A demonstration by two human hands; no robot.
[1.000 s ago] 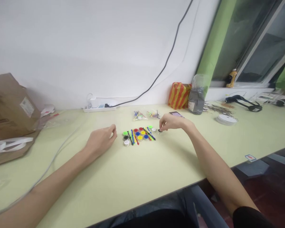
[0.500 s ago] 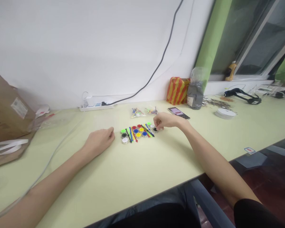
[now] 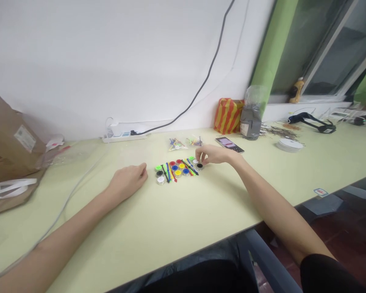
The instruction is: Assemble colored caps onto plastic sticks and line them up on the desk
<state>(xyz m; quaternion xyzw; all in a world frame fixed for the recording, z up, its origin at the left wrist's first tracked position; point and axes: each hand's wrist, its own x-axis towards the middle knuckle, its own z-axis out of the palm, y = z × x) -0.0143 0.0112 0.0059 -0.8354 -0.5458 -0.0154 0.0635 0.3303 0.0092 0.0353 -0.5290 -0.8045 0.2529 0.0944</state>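
Note:
A cluster of small round pots with coloured lids (image 3: 177, 169) lies on the pale green table (image 3: 183, 219), with thin coloured sticks laid across them. My right hand (image 3: 212, 154) hovers at the cluster's right end, fingertips curled just above a black-lidded pot (image 3: 199, 165) that sits on the table. I cannot tell whether the fingers touch it. My left hand (image 3: 128, 181) rests on the table left of the cluster, fingers curled in loosely with nothing visible in them.
Two clear bags of coloured bits (image 3: 184, 143) lie behind the pots, a phone (image 3: 229, 144) to their right. A striped bag (image 3: 227, 116), a grey jar (image 3: 250, 122), a power strip (image 3: 123, 136) and a cardboard box (image 3: 9, 146) line the back. A white tape roll (image 3: 289, 144) sits at right.
My right hand carried the black-lidded pot leftward and set it at the right end of the cluster; the fingers have lifted slightly. My left hand stayed put.

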